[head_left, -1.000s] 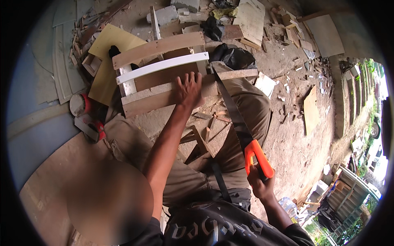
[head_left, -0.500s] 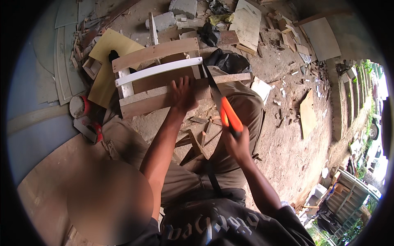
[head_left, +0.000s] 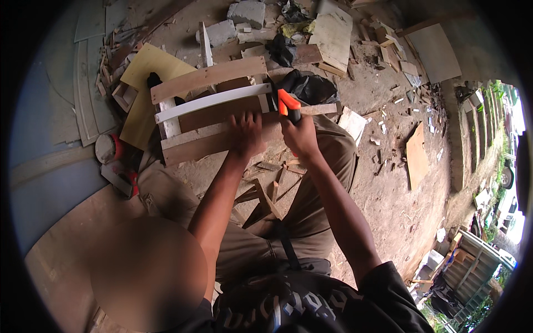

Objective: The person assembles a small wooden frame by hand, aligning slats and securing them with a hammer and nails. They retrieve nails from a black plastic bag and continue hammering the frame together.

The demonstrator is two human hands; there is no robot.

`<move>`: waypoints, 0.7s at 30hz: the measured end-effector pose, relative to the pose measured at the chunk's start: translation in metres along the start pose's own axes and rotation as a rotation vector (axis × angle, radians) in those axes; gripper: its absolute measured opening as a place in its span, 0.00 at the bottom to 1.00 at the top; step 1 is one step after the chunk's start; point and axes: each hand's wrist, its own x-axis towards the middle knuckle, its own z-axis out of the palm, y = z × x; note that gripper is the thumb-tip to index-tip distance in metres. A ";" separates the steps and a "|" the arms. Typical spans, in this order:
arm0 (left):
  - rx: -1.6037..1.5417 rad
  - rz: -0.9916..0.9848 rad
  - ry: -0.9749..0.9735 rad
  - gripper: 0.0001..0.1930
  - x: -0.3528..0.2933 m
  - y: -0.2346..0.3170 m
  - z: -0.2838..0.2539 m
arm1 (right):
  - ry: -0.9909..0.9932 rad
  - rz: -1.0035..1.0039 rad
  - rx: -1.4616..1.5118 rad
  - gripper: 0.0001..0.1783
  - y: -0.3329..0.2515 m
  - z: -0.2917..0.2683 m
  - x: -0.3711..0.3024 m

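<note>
Head view: saw (head_left: pixel 289 99) juts beyond right hand (head_left: pixel 299 135).

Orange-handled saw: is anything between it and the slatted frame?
Nothing visible is. The right hand grips the orange-handled saw at the right end of the slatted frame. The left hand rests on the near slat, left of the saw. Whether saw and frame touch is unclear.

left hand (head_left: pixel 248 135) holds a slatted frame (head_left: pixel 214 102), right hand (head_left: pixel 300 136) an orange-handled saw (head_left: pixel 291 100).
</note>
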 end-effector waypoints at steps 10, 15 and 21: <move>-0.058 -0.052 -0.082 0.54 -0.005 -0.011 0.013 | -0.097 0.155 0.070 0.14 -0.049 -0.103 -0.219; -0.050 -0.037 -0.008 0.50 -0.007 -0.008 0.008 | -0.034 -0.035 0.002 0.08 0.009 -0.042 -0.100; -0.032 -0.006 0.046 0.50 -0.003 -0.006 0.014 | -0.003 -0.109 -0.044 0.09 0.025 0.006 -0.019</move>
